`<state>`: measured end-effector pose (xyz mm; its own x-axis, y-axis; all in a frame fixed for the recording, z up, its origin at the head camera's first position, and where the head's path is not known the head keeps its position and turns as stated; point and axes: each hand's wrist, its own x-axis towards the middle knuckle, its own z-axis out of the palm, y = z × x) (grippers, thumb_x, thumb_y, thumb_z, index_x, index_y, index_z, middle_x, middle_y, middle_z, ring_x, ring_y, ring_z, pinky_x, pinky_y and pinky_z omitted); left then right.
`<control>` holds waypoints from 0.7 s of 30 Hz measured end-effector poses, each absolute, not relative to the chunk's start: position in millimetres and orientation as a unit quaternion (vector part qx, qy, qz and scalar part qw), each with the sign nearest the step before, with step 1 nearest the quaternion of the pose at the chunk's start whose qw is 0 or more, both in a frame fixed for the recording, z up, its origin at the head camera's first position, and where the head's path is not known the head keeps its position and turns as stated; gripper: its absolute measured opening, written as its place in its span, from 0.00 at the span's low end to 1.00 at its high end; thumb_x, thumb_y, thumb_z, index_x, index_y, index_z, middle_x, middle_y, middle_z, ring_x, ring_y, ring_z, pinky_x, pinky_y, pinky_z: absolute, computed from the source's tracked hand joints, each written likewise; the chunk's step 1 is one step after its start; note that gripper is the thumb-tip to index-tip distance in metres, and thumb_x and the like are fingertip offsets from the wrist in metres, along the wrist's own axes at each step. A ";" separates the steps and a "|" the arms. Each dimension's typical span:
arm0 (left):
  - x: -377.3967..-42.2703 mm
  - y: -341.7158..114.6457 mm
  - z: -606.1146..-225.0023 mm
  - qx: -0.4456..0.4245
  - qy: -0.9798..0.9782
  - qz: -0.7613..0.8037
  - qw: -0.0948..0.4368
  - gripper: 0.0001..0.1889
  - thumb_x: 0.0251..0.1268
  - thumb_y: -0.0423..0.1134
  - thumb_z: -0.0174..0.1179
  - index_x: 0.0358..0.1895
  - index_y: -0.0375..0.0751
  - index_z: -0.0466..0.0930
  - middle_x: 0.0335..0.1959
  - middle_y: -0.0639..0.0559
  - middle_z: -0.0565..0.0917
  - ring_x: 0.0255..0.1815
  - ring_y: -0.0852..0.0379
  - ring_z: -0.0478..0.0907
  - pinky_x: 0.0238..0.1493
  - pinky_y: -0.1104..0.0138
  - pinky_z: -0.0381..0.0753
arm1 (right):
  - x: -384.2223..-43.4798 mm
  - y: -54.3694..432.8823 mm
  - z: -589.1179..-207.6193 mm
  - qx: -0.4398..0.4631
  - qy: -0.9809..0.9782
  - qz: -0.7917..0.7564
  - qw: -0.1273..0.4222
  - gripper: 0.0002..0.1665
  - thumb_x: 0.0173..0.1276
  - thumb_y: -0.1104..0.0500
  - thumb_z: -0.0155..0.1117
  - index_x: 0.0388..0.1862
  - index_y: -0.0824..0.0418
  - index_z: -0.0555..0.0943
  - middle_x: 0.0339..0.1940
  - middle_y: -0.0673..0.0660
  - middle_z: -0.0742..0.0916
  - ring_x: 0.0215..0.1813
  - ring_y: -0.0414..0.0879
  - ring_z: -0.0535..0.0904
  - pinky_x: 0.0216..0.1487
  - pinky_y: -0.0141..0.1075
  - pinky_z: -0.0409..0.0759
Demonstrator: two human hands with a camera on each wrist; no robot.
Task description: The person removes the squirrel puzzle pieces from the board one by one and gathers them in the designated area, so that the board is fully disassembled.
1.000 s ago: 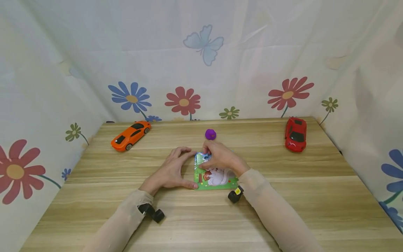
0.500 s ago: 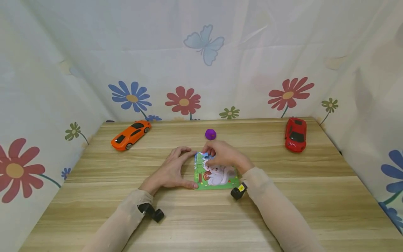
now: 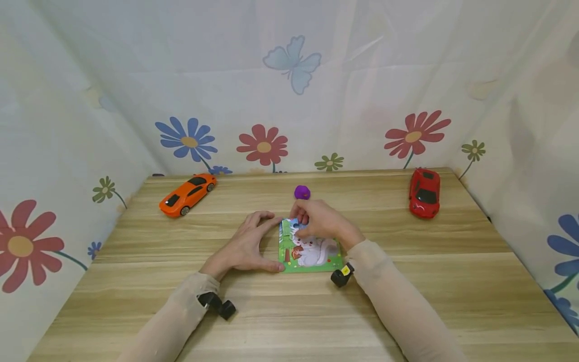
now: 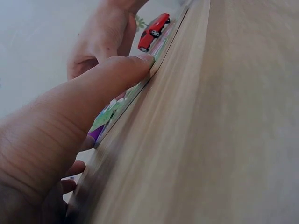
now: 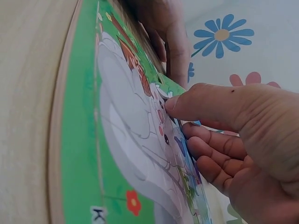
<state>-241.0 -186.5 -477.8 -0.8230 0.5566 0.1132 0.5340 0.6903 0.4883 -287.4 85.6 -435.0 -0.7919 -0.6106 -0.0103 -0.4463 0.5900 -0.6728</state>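
The puzzle board (image 3: 312,255) lies flat on the tabletop (image 3: 280,322), showing a white animal (image 5: 124,98) on a green ground, with a red flower (image 5: 133,202) printed near its tail. Seams between the pieces cross the picture.

At the board's left edge is the left hand (image 3: 246,246). Its grip is spread wide, the thumb touching the board's near left corner and the index finger reaching its far left corner. The right hand (image 3: 323,221) is over the far part of the board, thumb tip by the animal's face and the other fingers curled at the board's far side. This grip is narrow; whether it pinches a piece I cannot tell.

Just beyond the board sits a small purple object (image 3: 302,192). Well apart from the board, far to its left, is an orange toy car (image 3: 188,195), and far to its right a red toy car (image 3: 425,193). Behind the board and both cars hangs a pale curtain (image 3: 217,90) printed with flowers and a butterfly (image 3: 295,64).
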 end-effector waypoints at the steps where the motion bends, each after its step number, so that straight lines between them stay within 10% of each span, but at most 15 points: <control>1: -241.0 -186.7 -478.1 0.297 0.919 0.259 0.021 0.67 0.43 0.78 0.81 0.88 0.52 0.66 0.85 0.42 0.61 0.85 0.39 0.57 0.83 0.33 0.62 | -287.4 85.4 -435.1 -0.298 0.882 -0.344 0.121 0.26 0.62 0.65 0.88 0.57 0.63 0.85 0.46 0.56 0.88 0.48 0.48 0.84 0.55 0.37 0.86; 21: -239.3 -185.7 -477.2 0.292 0.922 0.251 0.028 0.67 0.41 0.79 0.81 0.88 0.57 0.66 0.86 0.43 0.60 0.86 0.38 0.57 0.83 0.33 0.62 | -289.1 96.6 -428.0 -0.273 0.882 -0.364 0.124 0.25 0.61 0.65 0.86 0.55 0.64 0.86 0.46 0.55 0.89 0.48 0.47 0.85 0.56 0.37 0.87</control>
<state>-239.3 -185.7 -477.2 -0.8277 0.5530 0.0954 0.5249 0.7028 0.4802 -289.1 96.6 -428.0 -0.8208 -0.5709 -0.0200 -0.3907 0.5866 -0.7094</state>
